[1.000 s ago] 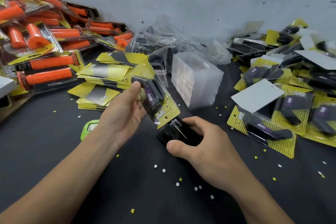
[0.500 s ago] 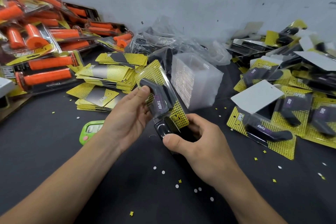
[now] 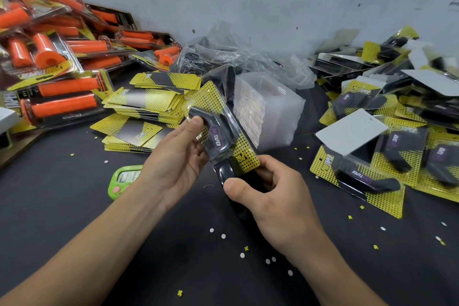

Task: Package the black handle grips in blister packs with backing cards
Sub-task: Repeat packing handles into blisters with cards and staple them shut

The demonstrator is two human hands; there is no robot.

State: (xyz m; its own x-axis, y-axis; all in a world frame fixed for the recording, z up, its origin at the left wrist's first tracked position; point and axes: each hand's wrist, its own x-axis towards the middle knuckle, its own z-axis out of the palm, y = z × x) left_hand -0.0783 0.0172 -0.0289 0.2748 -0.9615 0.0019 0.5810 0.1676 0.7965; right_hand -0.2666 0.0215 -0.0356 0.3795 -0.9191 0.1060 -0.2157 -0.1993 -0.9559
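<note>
Black handle grip (image 3: 215, 129) w/ purple "TAPER" label is sitting inside a clear plastic blister pack (image 3: 224, 119) on a yellow dotted backing card (image 3: 244, 156); the whole pkg is being held tilted above the dark table (image 3: 62, 206), centre of the head view.

Left hand (image 3: 173, 164) is gripping the pkg from its left side, thumb pressing on the grip's upper end, other fingers going behind the card. Right hand (image 3: 270, 196) is closing around a glossy black stapler-like tool (image 3: 224, 171) at the card's lower end; tool's nose is touching the card's bottom edge, thumb lying on top.

Relative to the held pkg: just behind-right, a stack of empty clear blister shells (image 3: 267, 109) is standing. Behind-left, a pile of loose yellow backing cards (image 3: 149, 104) is lying. Far left, orange grips in packs (image 3: 62, 97) are piling up vs the wall. Right, finished black-grip packs (image 3: 360, 176) are lying in a heap, one white card back (image 3: 350, 131) facing up. Lower left, a green timer-like device (image 3: 123, 179) is lying partly hidden behind the left wrist. Crumpled clear plastic bags (image 3: 236, 57) are sitting further behind. White & yellow paper punch-outs (image 3: 223, 236) are dotting the table nearer the camera.
</note>
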